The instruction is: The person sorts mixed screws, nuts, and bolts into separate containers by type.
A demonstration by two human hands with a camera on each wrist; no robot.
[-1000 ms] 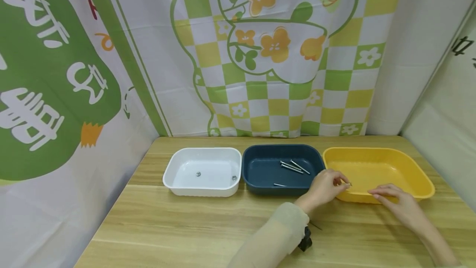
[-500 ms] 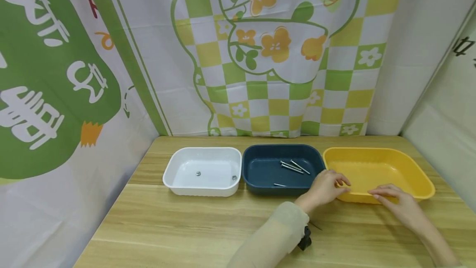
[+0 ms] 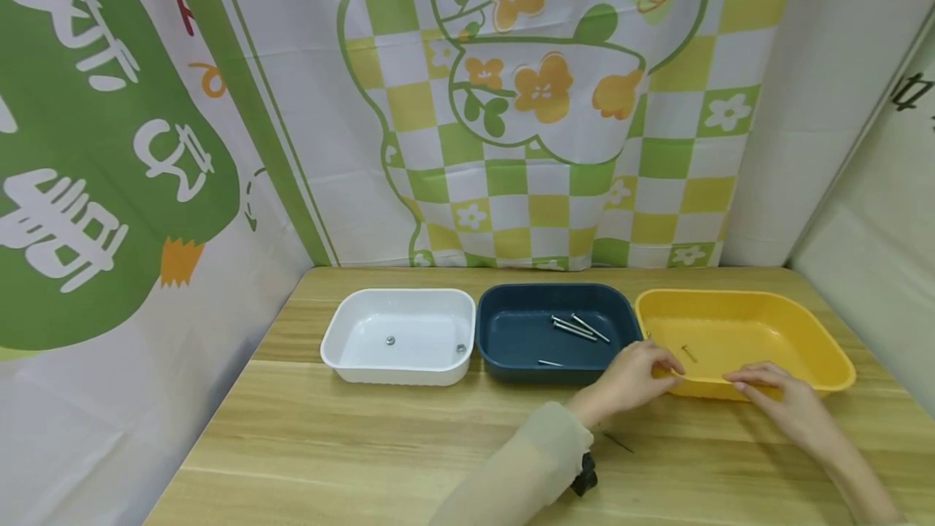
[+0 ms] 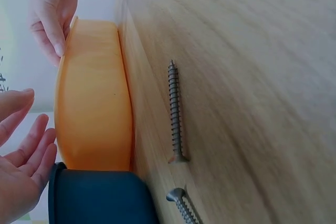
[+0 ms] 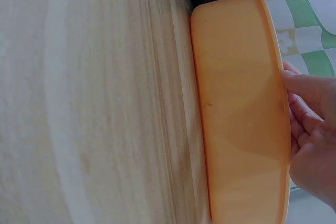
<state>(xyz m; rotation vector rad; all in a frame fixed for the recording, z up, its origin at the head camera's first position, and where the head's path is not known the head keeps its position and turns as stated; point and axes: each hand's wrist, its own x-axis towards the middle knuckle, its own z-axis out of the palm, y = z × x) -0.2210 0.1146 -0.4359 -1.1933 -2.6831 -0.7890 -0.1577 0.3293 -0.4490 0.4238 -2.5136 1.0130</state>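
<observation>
My left hand (image 3: 634,377) is over the front left rim of the yellow bin (image 3: 774,385), with its thumb and fingers apart and nothing between them in the left wrist view. A small brass-coloured screw (image 3: 689,353) lies in that bin, and another small piece (image 3: 648,337) shows by its left wall. My right hand (image 5: 317,135) pinches the bin's front rim, thumb outside and fingers over the inner side. Two dark screws lie on the wooden table below my left hand, one long screw (image 4: 175,111) and one partly cut off screw (image 4: 182,205).
Left of the yellow bin stands a dark blue bin (image 3: 511,368) holding several long silver screws or bolts (image 3: 573,329). Further left, a white bin (image 3: 394,377) contains two small nuts (image 3: 390,341). A patterned curtain (image 3: 526,209) hangs behind the table.
My left hand has let go of the small brass-coloured screw, which now lies in the yellow bin, and has drawn back slightly toward the left. My right hand has stayed at the rim.
</observation>
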